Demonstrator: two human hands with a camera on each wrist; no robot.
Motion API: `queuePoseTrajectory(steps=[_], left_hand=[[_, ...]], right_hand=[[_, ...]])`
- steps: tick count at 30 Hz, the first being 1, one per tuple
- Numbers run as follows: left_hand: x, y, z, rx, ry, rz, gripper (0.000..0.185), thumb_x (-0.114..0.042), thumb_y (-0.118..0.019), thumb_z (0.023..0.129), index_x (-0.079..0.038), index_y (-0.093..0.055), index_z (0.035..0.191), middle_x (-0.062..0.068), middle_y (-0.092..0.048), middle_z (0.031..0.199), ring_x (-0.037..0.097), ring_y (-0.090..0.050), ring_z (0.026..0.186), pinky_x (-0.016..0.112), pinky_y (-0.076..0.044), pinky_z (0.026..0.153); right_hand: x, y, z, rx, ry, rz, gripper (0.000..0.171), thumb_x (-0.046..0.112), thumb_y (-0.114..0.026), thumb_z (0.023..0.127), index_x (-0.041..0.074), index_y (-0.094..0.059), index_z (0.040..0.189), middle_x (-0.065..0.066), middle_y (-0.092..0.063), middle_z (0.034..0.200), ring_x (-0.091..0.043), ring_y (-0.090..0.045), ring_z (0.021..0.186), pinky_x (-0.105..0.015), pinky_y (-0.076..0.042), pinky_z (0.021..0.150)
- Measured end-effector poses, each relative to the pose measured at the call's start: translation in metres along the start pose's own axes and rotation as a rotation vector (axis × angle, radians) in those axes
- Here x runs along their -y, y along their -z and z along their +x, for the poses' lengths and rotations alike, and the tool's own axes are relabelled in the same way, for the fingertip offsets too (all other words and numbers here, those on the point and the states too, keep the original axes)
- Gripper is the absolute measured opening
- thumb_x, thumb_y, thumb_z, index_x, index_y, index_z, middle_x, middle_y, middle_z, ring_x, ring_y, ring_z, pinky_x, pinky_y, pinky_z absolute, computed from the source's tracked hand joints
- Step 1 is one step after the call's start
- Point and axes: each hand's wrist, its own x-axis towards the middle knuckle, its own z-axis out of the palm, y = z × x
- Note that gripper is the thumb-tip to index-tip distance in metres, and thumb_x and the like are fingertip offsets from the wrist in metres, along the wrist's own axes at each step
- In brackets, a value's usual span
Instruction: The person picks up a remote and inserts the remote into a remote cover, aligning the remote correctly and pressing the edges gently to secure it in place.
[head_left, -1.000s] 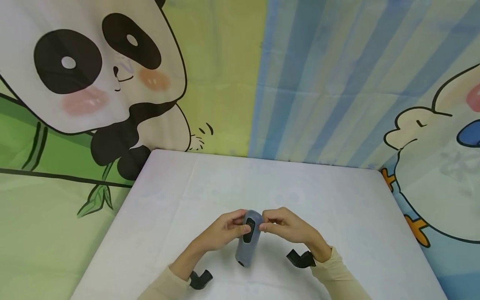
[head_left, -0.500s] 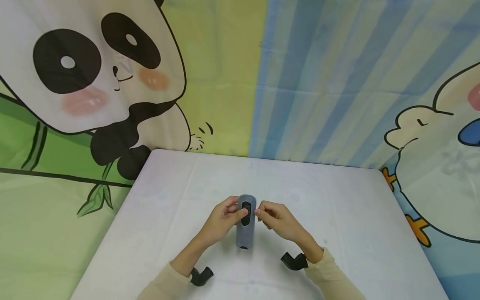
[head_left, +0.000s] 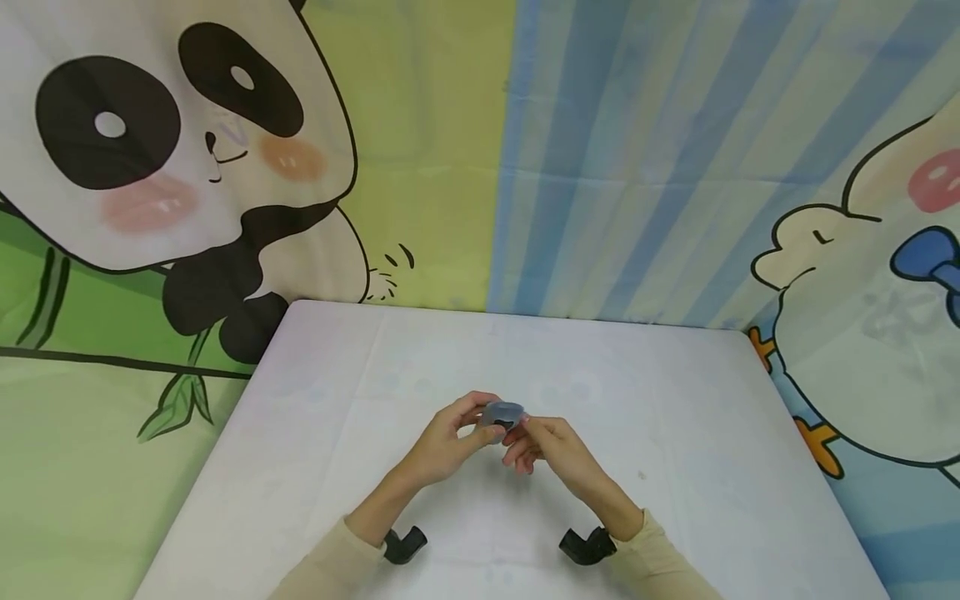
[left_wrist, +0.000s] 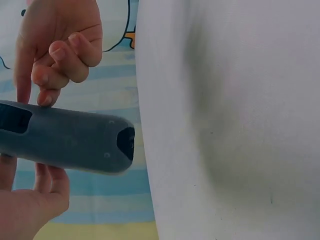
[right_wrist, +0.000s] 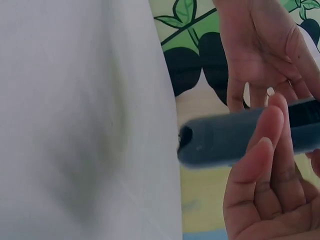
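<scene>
A rounded, elongated grey-blue handheld device point(head_left: 502, 409) with a dark inset panel is held up above the white table. In the head view it is seen nearly end-on. My left hand point(head_left: 442, 443) grips it from the left, thumb on the panel side and fingers behind. My right hand point(head_left: 558, 454) pinches its right edge, with the other fingers loosely curled below. The left wrist view has the device point(left_wrist: 75, 140) lengthwise, a dark notch at its near end. In the right wrist view, right-hand fingers point(right_wrist: 270, 145) overlap the device point(right_wrist: 220, 135) and cover part of it.
The white tabletop point(head_left: 480, 358) spreads under both hands. Behind it hangs a printed backdrop point(head_left: 420, 167) with a panda and stripes. Black curved mounts point(head_left: 405, 546) stick out at both wrists beside the beige sleeves point(head_left: 330, 567).
The device has tipped from showing its full panel side to nearly end-on in the head view. The right hand has turned, its lower fingers now showing beneath the device. The head view has shifted slightly.
</scene>
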Motion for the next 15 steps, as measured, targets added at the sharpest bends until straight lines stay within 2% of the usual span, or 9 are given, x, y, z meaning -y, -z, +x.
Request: queuePoseTrajectory(steps=[4, 9, 15], left_hand=[[0.002, 0.000, 0.000, 0.012, -0.107, 0.085, 0.036, -0.020, -0.070, 0.096, -0.022, -0.061, 0.130, -0.005, -0.057, 0.136, 0.022, -0.046, 0.130, 0.052, -0.039, 0.105], [0.008, 0.002, -0.002, 0.045, -0.178, 0.154, 0.034, -0.017, -0.077, 0.091, -0.025, -0.065, 0.121, 0.000, -0.053, 0.141, 0.025, -0.035, 0.140, 0.056, -0.032, 0.110], [0.015, 0.005, -0.005, 0.089, -0.217, 0.251, 0.031, -0.018, -0.081, 0.088, -0.030, -0.071, 0.114, 0.005, -0.042, 0.149, 0.033, -0.019, 0.147, 0.062, -0.031, 0.109]], right_hand=[[-0.001, -0.002, 0.001, -0.061, -0.058, 0.143, 0.057, 0.042, -0.045, 0.108, -0.008, -0.070, 0.097, -0.012, -0.072, 0.082, -0.017, -0.063, 0.064, -0.026, -0.052, 0.059], [-0.003, -0.004, 0.003, -0.100, -0.107, 0.306, 0.042, 0.037, -0.054, 0.105, 0.003, -0.071, 0.088, -0.006, -0.068, 0.071, -0.013, -0.062, 0.058, -0.023, -0.051, 0.055], [-0.007, -0.006, 0.002, -0.074, -0.105, 0.360, 0.028, 0.026, -0.055, 0.105, 0.007, -0.070, 0.091, -0.002, -0.067, 0.073, -0.010, -0.060, 0.059, -0.022, -0.050, 0.054]])
